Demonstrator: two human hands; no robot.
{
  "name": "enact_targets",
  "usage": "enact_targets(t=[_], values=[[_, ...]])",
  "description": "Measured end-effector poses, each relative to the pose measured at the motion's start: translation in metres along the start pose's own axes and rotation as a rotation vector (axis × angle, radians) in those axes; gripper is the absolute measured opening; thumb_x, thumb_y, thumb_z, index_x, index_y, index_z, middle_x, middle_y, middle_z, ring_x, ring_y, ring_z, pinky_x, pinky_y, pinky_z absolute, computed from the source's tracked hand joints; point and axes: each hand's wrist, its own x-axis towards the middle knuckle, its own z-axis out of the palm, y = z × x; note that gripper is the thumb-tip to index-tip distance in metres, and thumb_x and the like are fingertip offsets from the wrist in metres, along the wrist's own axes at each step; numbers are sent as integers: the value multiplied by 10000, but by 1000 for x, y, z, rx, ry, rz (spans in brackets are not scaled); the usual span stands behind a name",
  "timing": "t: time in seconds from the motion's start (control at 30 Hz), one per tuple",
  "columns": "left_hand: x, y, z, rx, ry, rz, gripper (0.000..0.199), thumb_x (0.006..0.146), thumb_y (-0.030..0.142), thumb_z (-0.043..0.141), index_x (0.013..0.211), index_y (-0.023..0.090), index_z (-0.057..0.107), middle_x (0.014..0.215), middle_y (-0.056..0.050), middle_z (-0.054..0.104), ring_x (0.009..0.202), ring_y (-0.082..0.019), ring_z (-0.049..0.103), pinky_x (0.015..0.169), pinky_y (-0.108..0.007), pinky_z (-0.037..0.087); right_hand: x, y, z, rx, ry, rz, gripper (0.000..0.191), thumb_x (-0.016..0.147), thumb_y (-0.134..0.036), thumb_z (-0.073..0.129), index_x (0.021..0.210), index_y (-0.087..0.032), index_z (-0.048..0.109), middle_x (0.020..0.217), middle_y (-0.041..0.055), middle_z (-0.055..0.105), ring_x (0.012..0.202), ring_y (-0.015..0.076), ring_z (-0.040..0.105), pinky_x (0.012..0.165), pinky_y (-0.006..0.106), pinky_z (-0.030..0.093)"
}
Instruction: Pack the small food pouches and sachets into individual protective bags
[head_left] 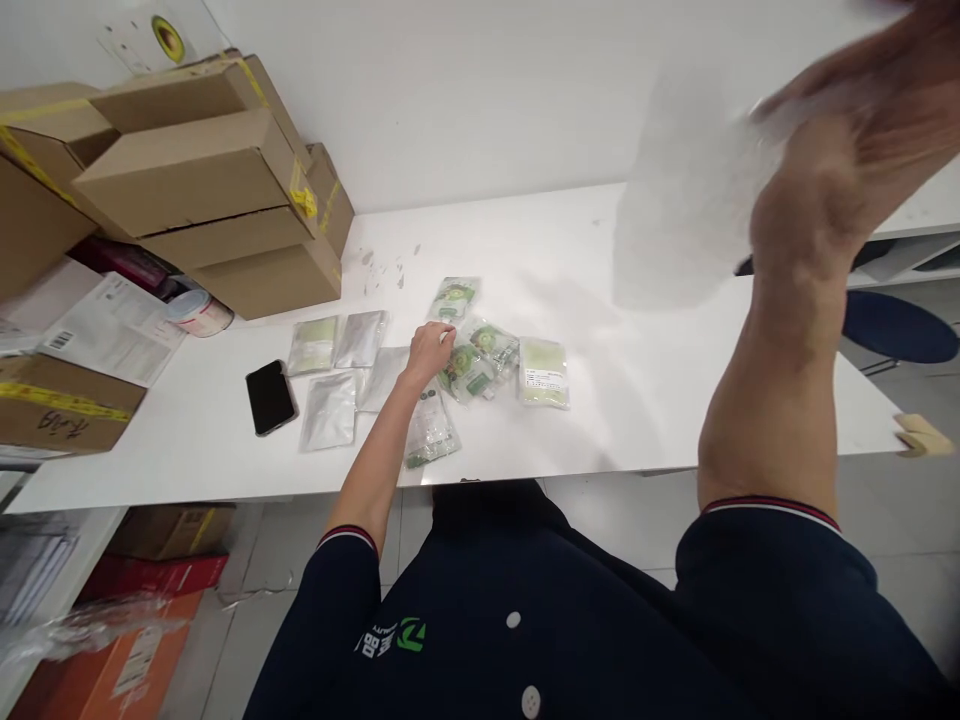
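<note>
My left hand (432,350) is over the green avocado-print packets (471,372) near the table's middle, its fingers closed; what they hold, if anything, is hidden. My right hand (847,150) is raised high at the right, close to the camera, gripping a clear plastic bag (675,200) that hangs down to its left. To the right of the printed packets lies a pale green packet with a white label (544,372). Another printed packet (455,298) lies above them. Silver packets (330,411) and a pale green one (313,346) lie to the left.
A black phone (271,398) lies on the white table (195,450). Cardboard boxes (202,190), a round tub (199,313) and papers fill the left side. A blue stool (900,326) stands beyond the table's right end, near a wooden piece (924,436).
</note>
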Motion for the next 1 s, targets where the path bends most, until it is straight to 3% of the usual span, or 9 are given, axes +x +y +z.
enact_targets(t=[0.07, 0.13, 0.23, 0.33, 0.4, 0.5, 0.6, 0.83, 1.0], values=[[21, 8, 7, 117, -123, -53, 306, 949, 292, 411, 1037, 225, 697, 1221, -73, 671, 1196, -225, 568, 1051, -373, 406, -24, -11, 18, -214, 151, 44, 452, 959, -422, 317, 1254, -289, 634, 1073, 67, 670, 1071, 321, 635, 903, 516, 504], [39, 16, 15, 192, -191, -140, 313, 945, 309, 410, 1012, 206, 697, 1244, -114, 649, 1190, -271, 568, 1017, -432, 420, -52, -16, 48, -411, -135, 191, 447, 947, -451, 359, 1108, -233, 715, 1007, 89, 706, 971, 308, 659, 848, 515, 511], [57, 23, 25, 246, -192, -245, 277, 894, 330, 503, 1032, 168, 680, 1277, -181, 613, 1214, -344, 542, 1012, -526, 387, -94, -10, 98, -499, -639, 441, 555, 921, -602, 389, 1187, -213, 682, 1003, 110, 718, 914, 296, 667, 754, 447, 529], [64, 23, 31, 274, -192, -318, 239, 804, 335, 620, 963, 165, 674, 1248, -197, 623, 1244, -381, 504, 1025, -566, 343, -128, 6, 135, -527, -762, 484, 700, 872, -676, 446, 1436, -261, 465, 1250, 141, 625, 928, 295, 666, 740, 417, 517], [66, 19, 33, 198, -201, -342, 212, 728, 339, 689, 835, 159, 659, 1175, -213, 646, 1243, -413, 486, 1004, -585, 339, -142, 16, 148, -534, -794, 520, 738, 838, -684, 495, 1446, -271, 426, 1385, 161, 519, 963, 307, 659, 755, 414, 508], [64, 12, 33, 34, -239, -316, 190, 663, 317, 725, 671, 176, 598, 908, -159, 684, 1098, -372, 567, 908, -496, 419, -152, 25, 154, -502, -876, 556, 659, 817, -649, 549, 1334, -243, 517, 1396, 162, 501, 1031, 323, 636, 775, 409, 503], [62, 11, 27, -63, -236, -199, 146, 742, 285, 632, 655, 193, 560, 720, -49, 620, 831, -230, 603, 768, -337, 451, -155, 30, 151, -524, -908, 569, 601, 812, -633, 558, 1255, -227, 566, 1333, 159, 544, 1023, 328, 633, 770, 425, 502], [62, 43, -15, -143, -56, 213, 50, 866, 218, 500, 836, 223, 541, 681, 2, 520, 691, -178, 502, 735, -312, 404, -160, 34, 141, -453, -921, 581, 626, 817, -628, 558, 1314, -247, 544, 1456, 131, 449, 1092, 325, 618, 818, 426, 508], [64, 65, -29, -395, 65, 241, 156, 773, 191, 610, 916, 223, 558, 696, 32, 532, 674, -139, 506, 697, -272, 410, -151, 38, 128, -303, -765, 623, 613, 853, -624, 538, 1294, -201, 593, 1437, 142, 492, 1195, 326, 569, 946, 442, 480]])
